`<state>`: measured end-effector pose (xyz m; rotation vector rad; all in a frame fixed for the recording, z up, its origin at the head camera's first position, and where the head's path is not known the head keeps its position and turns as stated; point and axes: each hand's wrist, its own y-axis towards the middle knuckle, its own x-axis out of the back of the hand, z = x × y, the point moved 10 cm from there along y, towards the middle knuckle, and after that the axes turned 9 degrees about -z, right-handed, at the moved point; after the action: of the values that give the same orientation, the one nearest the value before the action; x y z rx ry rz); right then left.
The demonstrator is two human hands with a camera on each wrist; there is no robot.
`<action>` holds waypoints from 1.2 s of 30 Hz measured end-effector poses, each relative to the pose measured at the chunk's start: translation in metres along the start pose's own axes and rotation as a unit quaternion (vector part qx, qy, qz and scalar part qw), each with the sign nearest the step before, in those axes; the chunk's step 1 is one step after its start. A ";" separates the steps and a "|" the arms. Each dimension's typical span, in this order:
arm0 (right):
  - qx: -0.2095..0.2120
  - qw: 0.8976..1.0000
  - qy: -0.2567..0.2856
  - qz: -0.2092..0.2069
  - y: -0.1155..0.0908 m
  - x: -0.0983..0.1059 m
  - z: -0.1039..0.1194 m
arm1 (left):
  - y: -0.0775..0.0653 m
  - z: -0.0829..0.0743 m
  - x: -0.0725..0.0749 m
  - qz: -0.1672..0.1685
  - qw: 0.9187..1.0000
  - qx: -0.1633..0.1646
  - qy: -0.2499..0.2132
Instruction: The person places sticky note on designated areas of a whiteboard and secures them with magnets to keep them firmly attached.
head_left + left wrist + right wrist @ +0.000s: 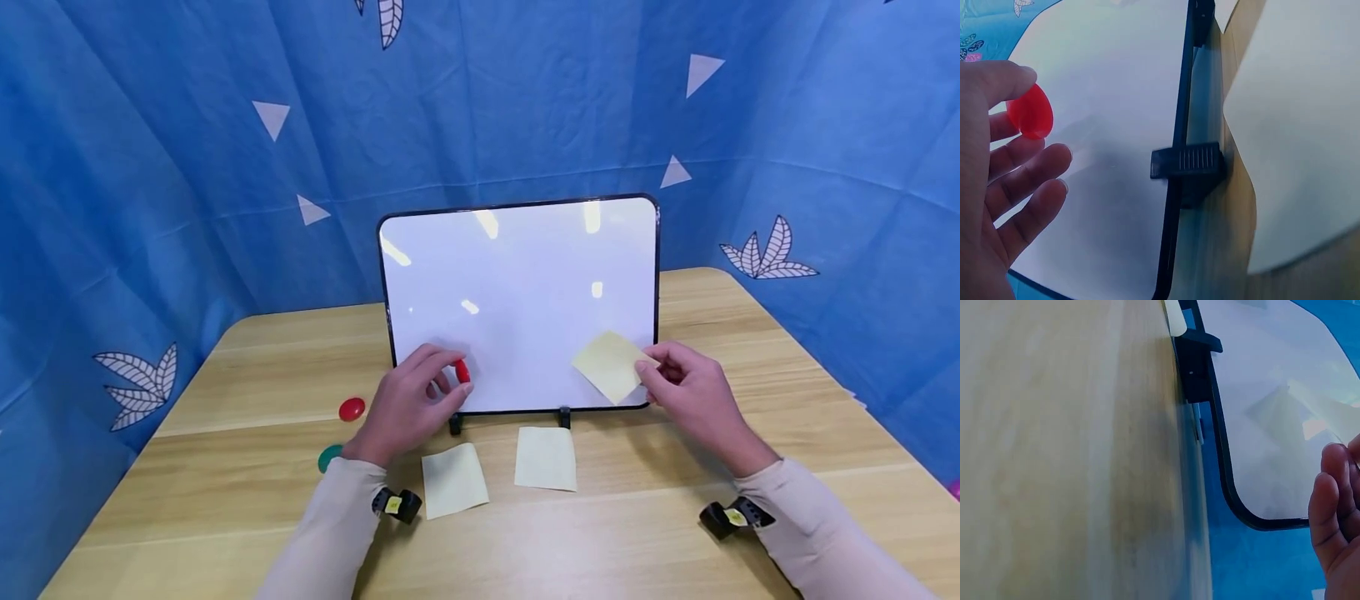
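Note:
A round red magnet point(462, 371) is pinched between the thumb and forefinger of my left hand point(411, 398), in front of the lower left of a whiteboard point(517, 292). In the left wrist view the red magnet point(1032, 112) shows its flat round face, and the other fingers are spread loosely. My right hand point(686, 383) pinches a pale yellow sticky note point(611, 367) by one corner. The note is turned like a diamond before the board's lower right; whether it touches the board I cannot tell.
Two more notes lie on the wooden table, a left one point(454, 481) and a right one point(546, 458). A red disc point(352, 408) and a green disc point(330, 457) lie left, the green partly behind my wrist. Black stand feet point(565, 417) hold the board. Behind hangs a blue curtain point(510, 100).

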<state>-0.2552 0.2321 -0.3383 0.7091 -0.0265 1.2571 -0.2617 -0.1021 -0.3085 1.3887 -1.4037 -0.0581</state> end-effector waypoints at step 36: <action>0.066 0.989 -0.119 0.063 0.055 0.010 0.036 | 0.015 -0.018 -0.023 0.045 0.999 0.020 -0.024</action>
<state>-0.2864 0.2298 -0.2798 0.9824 -0.1884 1.2961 -0.2662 -0.0701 -0.3055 1.3622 -1.5128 -0.0052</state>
